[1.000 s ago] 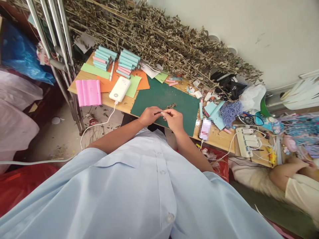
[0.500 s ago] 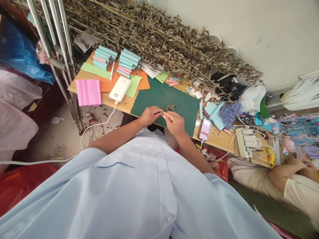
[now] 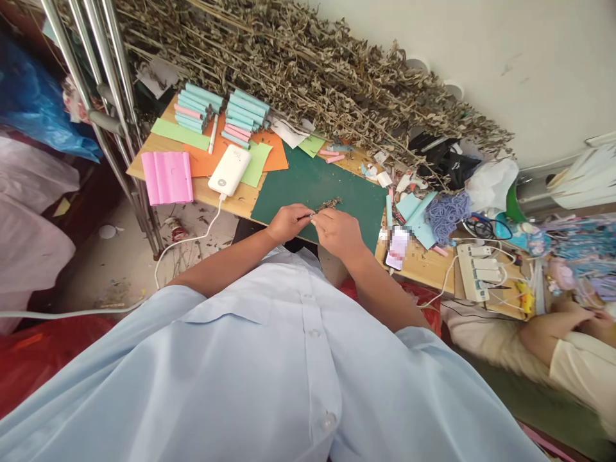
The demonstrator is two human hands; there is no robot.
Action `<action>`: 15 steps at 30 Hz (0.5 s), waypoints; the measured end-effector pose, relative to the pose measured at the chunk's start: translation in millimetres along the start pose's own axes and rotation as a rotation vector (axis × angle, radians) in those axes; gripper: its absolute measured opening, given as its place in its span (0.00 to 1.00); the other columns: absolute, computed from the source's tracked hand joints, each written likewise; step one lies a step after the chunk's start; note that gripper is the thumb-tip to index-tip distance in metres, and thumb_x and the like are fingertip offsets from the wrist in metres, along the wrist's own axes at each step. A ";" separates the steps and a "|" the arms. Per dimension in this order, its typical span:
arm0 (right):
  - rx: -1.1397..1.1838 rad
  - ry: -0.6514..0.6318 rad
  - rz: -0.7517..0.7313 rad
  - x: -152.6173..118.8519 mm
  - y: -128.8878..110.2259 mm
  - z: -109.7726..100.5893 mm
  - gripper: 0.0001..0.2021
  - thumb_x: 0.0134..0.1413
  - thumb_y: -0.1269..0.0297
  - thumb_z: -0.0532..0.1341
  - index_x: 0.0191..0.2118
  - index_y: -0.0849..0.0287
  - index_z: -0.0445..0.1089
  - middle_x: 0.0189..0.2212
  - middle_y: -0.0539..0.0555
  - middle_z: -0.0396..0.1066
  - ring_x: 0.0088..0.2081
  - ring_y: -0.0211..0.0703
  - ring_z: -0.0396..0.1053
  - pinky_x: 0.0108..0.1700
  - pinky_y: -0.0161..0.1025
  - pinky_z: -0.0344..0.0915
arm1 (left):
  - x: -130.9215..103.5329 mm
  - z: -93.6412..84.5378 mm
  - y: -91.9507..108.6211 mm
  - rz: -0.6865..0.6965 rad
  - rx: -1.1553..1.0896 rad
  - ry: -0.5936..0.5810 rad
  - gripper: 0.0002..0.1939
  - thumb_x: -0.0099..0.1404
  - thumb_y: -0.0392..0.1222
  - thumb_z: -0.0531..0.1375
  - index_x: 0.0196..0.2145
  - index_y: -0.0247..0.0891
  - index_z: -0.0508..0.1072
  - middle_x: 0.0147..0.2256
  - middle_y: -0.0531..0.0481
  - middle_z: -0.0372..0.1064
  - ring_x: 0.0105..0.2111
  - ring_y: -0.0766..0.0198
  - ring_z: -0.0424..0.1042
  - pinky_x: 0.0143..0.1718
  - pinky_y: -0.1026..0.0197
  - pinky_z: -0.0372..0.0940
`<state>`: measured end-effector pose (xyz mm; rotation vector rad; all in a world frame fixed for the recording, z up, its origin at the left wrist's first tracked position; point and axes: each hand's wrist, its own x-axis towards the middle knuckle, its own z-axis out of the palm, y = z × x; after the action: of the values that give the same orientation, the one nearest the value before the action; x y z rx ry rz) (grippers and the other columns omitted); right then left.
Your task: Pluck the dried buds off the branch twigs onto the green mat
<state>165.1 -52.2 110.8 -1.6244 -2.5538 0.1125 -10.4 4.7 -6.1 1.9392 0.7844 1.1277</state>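
My left hand point(image 3: 289, 222) is closed in a pinch at the near edge of a green cutting mat point(image 3: 279, 196). Fingertip to fingertip with it, my right hand point(image 3: 339, 232) is closed too. Between them is something small and mostly hidden that I cannot make out. A little heap of dried leaf bits point(image 3: 330, 203) lies on the mat just beyond the fingers. Blue and pink paper rolls point(image 3: 245, 112) are stacked toward the back left. Left of the mat sits a white power bank point(image 3: 230, 170) with a cable plugged in.
Dried plant stalks point(image 3: 289, 58) pile along the wall behind the table. Pink paper point(image 3: 167, 178) lies at the left edge, near metal crutches point(image 3: 103, 83). At right are a phone point(image 3: 397, 248), purple yarn point(image 3: 449, 213) and a power strip point(image 3: 474, 273). Another person's arm point(image 3: 553, 327) shows at far right.
My right hand has turned slightly, its back now more to the right. Both hands stay pinched together at the same spot. The view has shifted a little.
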 end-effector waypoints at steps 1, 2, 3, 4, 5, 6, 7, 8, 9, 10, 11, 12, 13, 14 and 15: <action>-0.015 -0.034 0.003 3.0 -0.9 -3.2 0.16 0.74 0.65 0.53 0.43 0.56 0.80 0.45 0.58 0.81 0.44 0.49 0.75 0.43 0.42 0.64 | 0.2 -0.4 1.0 0.002 -0.004 0.001 0.12 0.76 0.45 0.61 0.44 0.38 0.84 0.40 0.44 0.82 0.42 0.60 0.79 0.47 0.58 0.72; -0.022 -0.063 0.011 6.0 -1.8 -6.2 0.16 0.73 0.65 0.53 0.43 0.57 0.80 0.45 0.58 0.80 0.44 0.49 0.75 0.42 0.42 0.63 | 0.5 -0.9 1.9 0.005 -0.009 0.001 0.13 0.76 0.45 0.60 0.44 0.38 0.84 0.40 0.45 0.82 0.41 0.60 0.79 0.47 0.59 0.72; -0.022 -0.088 0.021 8.9 -2.7 -8.8 0.16 0.73 0.65 0.53 0.44 0.57 0.80 0.46 0.58 0.80 0.44 0.49 0.74 0.41 0.42 0.62 | 0.8 -1.3 2.9 0.008 -0.013 -0.001 0.13 0.76 0.46 0.60 0.43 0.38 0.84 0.39 0.45 0.81 0.41 0.61 0.79 0.46 0.59 0.72; -0.016 -0.110 0.032 11.5 -3.4 -11.1 0.16 0.73 0.65 0.53 0.44 0.56 0.80 0.46 0.58 0.80 0.45 0.49 0.74 0.41 0.42 0.62 | 1.2 -1.6 3.7 0.011 -0.016 -0.002 0.14 0.77 0.47 0.60 0.42 0.38 0.83 0.38 0.45 0.81 0.40 0.61 0.78 0.45 0.60 0.71; -0.009 -0.127 0.043 13.8 -4.0 -13.0 0.16 0.73 0.65 0.53 0.45 0.56 0.80 0.47 0.58 0.80 0.45 0.49 0.74 0.40 0.42 0.61 | 1.6 -2.0 4.3 0.013 -0.018 -0.004 0.15 0.77 0.48 0.60 0.41 0.38 0.83 0.37 0.45 0.80 0.39 0.61 0.78 0.44 0.60 0.71; 0.000 -0.139 0.052 15.9 -4.2 -14.4 0.16 0.73 0.65 0.53 0.45 0.56 0.80 0.47 0.58 0.79 0.46 0.49 0.74 0.40 0.41 0.61 | 2.1 -2.3 4.8 0.012 -0.020 -0.005 0.16 0.77 0.49 0.60 0.40 0.38 0.83 0.36 0.46 0.80 0.38 0.61 0.77 0.43 0.60 0.70; 0.009 -0.144 0.059 17.5 -4.0 -15.3 0.16 0.73 0.65 0.53 0.45 0.56 0.80 0.47 0.58 0.79 0.46 0.49 0.74 0.40 0.41 0.61 | 2.4 -2.6 5.2 0.011 -0.022 -0.006 0.17 0.77 0.51 0.60 0.39 0.37 0.83 0.35 0.46 0.79 0.38 0.62 0.77 0.42 0.61 0.70; 0.019 -0.143 0.062 18.7 -3.3 -15.6 0.15 0.72 0.65 0.53 0.45 0.56 0.80 0.47 0.58 0.79 0.46 0.49 0.74 0.40 0.41 0.61 | 2.7 -2.9 5.6 0.007 -0.024 -0.008 0.18 0.77 0.52 0.59 0.39 0.37 0.83 0.35 0.46 0.79 0.37 0.62 0.77 0.42 0.61 0.70; 0.030 -0.135 0.060 19.5 -2.1 -15.3 0.15 0.72 0.65 0.54 0.44 0.56 0.80 0.47 0.58 0.79 0.46 0.49 0.74 0.40 0.41 0.62 | 2.9 -3.2 5.9 0.001 -0.025 -0.010 0.18 0.77 0.52 0.59 0.39 0.37 0.83 0.35 0.46 0.79 0.37 0.62 0.77 0.42 0.61 0.70; 0.046 -0.121 0.052 19.7 -0.4 -14.3 0.15 0.72 0.65 0.54 0.44 0.56 0.80 0.47 0.57 0.80 0.45 0.49 0.74 0.40 0.41 0.62 | 2.9 -3.4 6.1 -0.004 -0.027 -0.012 0.19 0.77 0.53 0.59 0.40 0.37 0.83 0.35 0.46 0.79 0.37 0.62 0.77 0.42 0.61 0.70; 0.066 -0.101 0.036 19.3 1.7 -12.7 0.14 0.71 0.66 0.55 0.43 0.56 0.80 0.46 0.57 0.80 0.45 0.49 0.74 0.40 0.41 0.63 | 2.8 -3.6 6.4 -0.007 -0.028 -0.012 0.19 0.77 0.54 0.59 0.41 0.37 0.83 0.36 0.46 0.79 0.38 0.62 0.77 0.42 0.61 0.70; 0.091 -0.076 0.014 18.3 4.1 -10.5 0.14 0.70 0.66 0.56 0.42 0.55 0.80 0.45 0.57 0.80 0.44 0.48 0.75 0.41 0.41 0.64 | 2.6 -3.6 6.5 -0.007 -0.030 -0.009 0.19 0.77 0.54 0.59 0.43 0.37 0.83 0.36 0.46 0.79 0.38 0.62 0.77 0.42 0.61 0.70; 0.121 -0.042 -0.007 16.7 6.7 -7.9 0.13 0.70 0.65 0.56 0.41 0.55 0.80 0.44 0.56 0.81 0.43 0.48 0.75 0.41 0.41 0.65 | 2.3 -3.5 6.5 -0.006 -0.031 -0.005 0.20 0.78 0.55 0.58 0.44 0.38 0.83 0.37 0.45 0.80 0.38 0.62 0.77 0.43 0.61 0.70; 0.156 0.001 -0.022 14.6 9.3 -5.1 0.13 0.70 0.65 0.57 0.41 0.54 0.80 0.44 0.56 0.81 0.43 0.48 0.75 0.42 0.41 0.67 | 1.9 -3.4 6.3 -0.003 -0.031 0.001 0.20 0.78 0.55 0.58 0.45 0.38 0.83 0.38 0.45 0.80 0.39 0.61 0.77 0.44 0.60 0.70; 0.196 0.050 -0.026 12.1 11.8 -2.0 0.13 0.70 0.64 0.57 0.41 0.53 0.81 0.43 0.55 0.82 0.43 0.48 0.76 0.44 0.42 0.68 | 1.6 -3.2 5.9 0.000 -0.031 0.006 0.20 0.78 0.56 0.58 0.46 0.38 0.83 0.38 0.44 0.80 0.39 0.61 0.78 0.44 0.60 0.71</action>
<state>170.9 -36.2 112.1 -1.5024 -2.4391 0.3063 -11.7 3.8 0.6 1.9114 0.7656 1.1397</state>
